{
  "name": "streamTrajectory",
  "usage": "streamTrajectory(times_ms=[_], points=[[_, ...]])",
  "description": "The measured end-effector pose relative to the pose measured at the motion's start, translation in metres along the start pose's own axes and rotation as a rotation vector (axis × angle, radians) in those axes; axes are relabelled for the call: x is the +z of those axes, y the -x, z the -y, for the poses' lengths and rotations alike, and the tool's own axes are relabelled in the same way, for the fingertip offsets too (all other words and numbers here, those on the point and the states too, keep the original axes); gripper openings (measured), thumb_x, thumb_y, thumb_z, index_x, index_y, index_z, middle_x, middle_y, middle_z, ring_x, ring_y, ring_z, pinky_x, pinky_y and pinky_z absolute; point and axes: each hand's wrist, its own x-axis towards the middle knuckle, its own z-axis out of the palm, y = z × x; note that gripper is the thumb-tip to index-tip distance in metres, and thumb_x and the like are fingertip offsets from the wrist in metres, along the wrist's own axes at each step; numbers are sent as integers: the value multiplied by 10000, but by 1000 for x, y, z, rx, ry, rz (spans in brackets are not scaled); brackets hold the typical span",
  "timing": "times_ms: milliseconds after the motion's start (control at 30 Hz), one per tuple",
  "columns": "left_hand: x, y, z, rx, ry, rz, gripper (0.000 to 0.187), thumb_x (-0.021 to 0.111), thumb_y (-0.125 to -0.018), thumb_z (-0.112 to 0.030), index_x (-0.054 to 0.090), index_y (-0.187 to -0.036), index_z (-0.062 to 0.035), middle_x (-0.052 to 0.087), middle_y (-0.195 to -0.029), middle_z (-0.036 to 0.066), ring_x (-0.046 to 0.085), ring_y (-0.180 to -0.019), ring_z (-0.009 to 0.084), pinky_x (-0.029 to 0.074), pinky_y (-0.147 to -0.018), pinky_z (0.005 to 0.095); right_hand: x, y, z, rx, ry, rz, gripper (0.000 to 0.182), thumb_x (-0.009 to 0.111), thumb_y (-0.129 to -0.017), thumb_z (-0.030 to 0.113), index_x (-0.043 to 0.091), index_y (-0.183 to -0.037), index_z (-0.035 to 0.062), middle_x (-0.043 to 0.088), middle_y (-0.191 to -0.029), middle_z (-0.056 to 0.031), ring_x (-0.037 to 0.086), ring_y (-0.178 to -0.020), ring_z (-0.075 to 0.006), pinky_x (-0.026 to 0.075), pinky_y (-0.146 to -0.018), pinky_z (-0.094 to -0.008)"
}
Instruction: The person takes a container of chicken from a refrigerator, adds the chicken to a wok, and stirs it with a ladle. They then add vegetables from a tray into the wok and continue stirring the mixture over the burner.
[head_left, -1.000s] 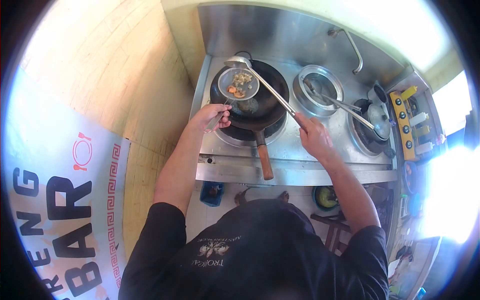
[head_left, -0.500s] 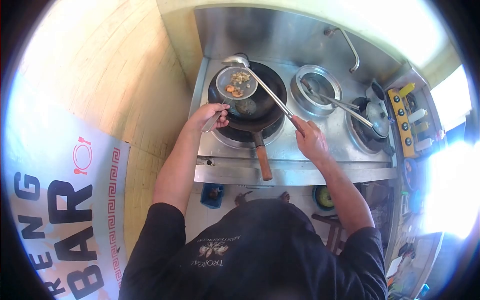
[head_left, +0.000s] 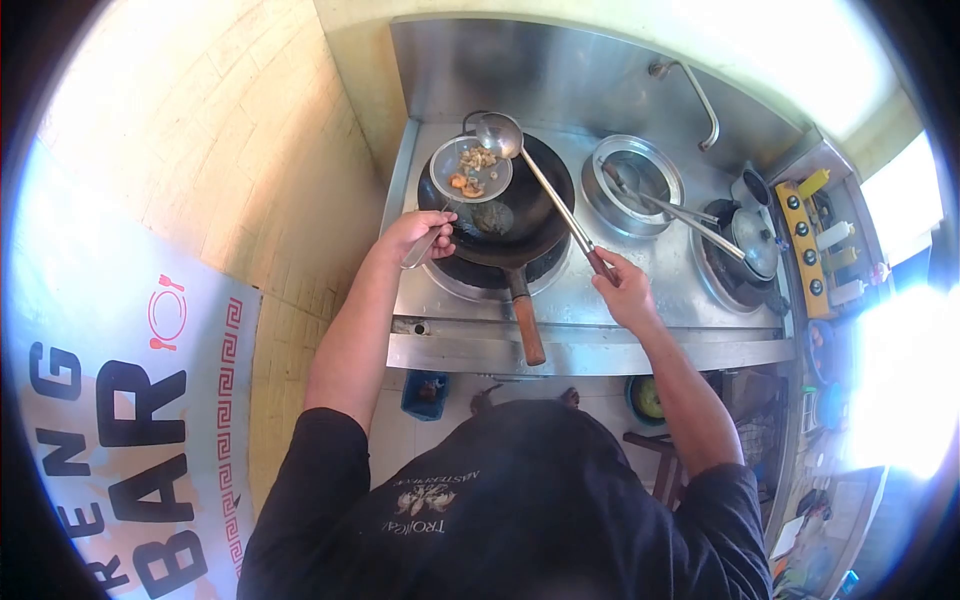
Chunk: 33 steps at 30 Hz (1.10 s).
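Observation:
My left hand (head_left: 424,236) is closed around the handle of a mesh strainer (head_left: 470,192), held over the left part of a black wok (head_left: 535,205). Pieces of food (head_left: 476,160), some pale and some orange-brown, lie in the strainer. With fingers wrapped round its long handle, my right hand (head_left: 625,288) grips a ladle (head_left: 500,135). The ladle's bowl overlaps the strainer's far rim in this view. A little liquid shows in the bottom of the wok, whose wooden handle (head_left: 528,330) points toward me.
Right of the wok stands a round metal pot (head_left: 668,170) with a utensil in it. A lidded pot (head_left: 752,240) is farther right, beside a rack of bottles (head_left: 832,234). A faucet (head_left: 712,110) reaches out over the steel stove (head_left: 640,315). Below the stove edge sits a blue bin (head_left: 424,395).
The ladle's bowl has moved slightly to the right and turned, so its inside now shows. The strainer stays almost in the same place over the wok.

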Motion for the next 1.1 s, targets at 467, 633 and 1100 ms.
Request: streamTrajectory(times_ms=[467,633,1100], points=[[5,-1,-1,0,-29,-18,202,457,-956,-144,469,-1129,-41,523,-683,-15,506,-566,105,480,-695,323,13,10,6,-236,607,-18,560,523,-836,77,421,-1371,206,593,-912,-194,592,-822,-398,481,-746,-467],[6,1,-3,12,-29,-37,214,458,-953,-141,468,-1140,-38,518,-681,-19,503,-569,100,478,-685,318,21,6,-14,-304,553,-21,556,517,-844,57,433,-1373,209,609,-894,-169,615,-804,-354,482,-727,-455],[-1,19,-22,63,-2,-39,232,456,-947,-125,477,-1147,-9,530,-681,-8,501,-576,101,475,-707,328,27,-27,-48,152,62,152,554,603,-815,128,468,-1352,124,641,-813,-119,605,-658,-218,474,-585,-327]])
